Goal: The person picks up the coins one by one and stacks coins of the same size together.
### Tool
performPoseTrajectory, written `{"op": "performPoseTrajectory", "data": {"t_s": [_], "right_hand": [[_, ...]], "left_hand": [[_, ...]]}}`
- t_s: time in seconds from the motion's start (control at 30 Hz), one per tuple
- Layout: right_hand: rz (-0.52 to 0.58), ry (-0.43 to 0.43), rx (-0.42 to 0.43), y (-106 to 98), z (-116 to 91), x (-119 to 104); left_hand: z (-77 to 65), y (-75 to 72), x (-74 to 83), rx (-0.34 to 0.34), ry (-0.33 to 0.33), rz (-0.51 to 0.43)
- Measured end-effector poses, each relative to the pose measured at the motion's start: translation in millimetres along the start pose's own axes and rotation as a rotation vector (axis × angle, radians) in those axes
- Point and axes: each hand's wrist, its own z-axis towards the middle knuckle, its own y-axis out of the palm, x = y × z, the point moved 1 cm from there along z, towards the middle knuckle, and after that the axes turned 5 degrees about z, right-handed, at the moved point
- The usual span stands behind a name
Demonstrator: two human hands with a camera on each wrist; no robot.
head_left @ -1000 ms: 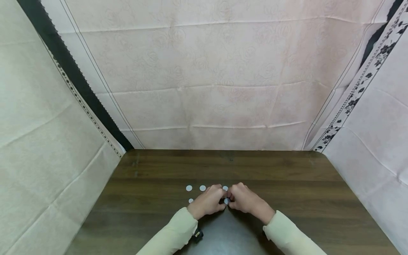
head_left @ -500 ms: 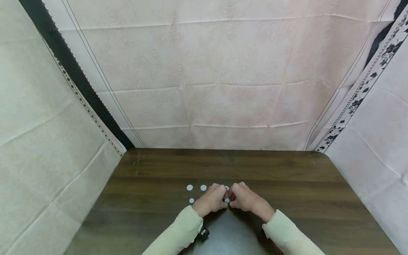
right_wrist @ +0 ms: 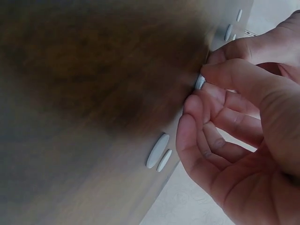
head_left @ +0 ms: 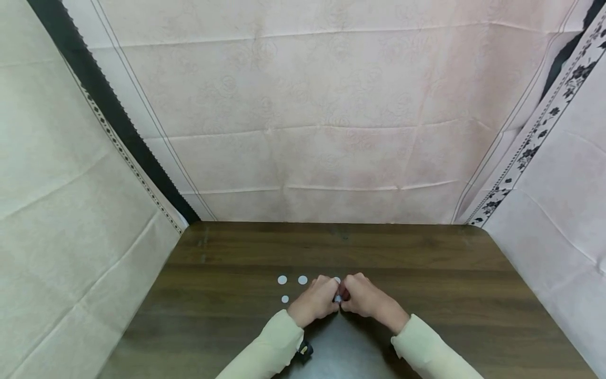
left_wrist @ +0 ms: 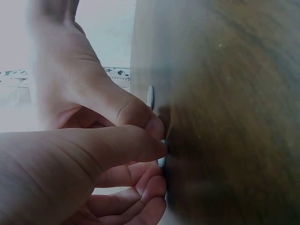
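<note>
We list: left hand (head_left: 313, 299) and right hand (head_left: 363, 296), both pinching one white disc (right_wrist: 200, 83) at the desk (head_left: 402, 252); left sleeve (head_left: 270, 345), slightly farther right than a second ago; desk's far edge, well beyond.

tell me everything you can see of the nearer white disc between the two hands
The disc is small, thin and white with a faint blue tinge; its outline is partly hidden by fingers, and its material can't be told. It sits at the surface of the brown table, between the left hand and right hand. Thumbs and fingers of both hands close in around it and seem to hold it. Whether it lies fully flat is unclear.
</note>
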Motion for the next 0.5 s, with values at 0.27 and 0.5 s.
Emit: {"op": "performPoseTrajectory", "data": {"t_s": [0.27, 0.5], "right_hand": [[-0.046, -0.047, 0.014, 6.7, -1.7, -0.5], [-0.122, -0.071, 0.018, 9.3, -5.3, -7.6]], "left_hand": [[-8.8, 2.4, -1.7, 0.035, 0.031, 0.036], [-17.4, 2.4, -4.3, 0.051, 0.069, 0.016]]}}
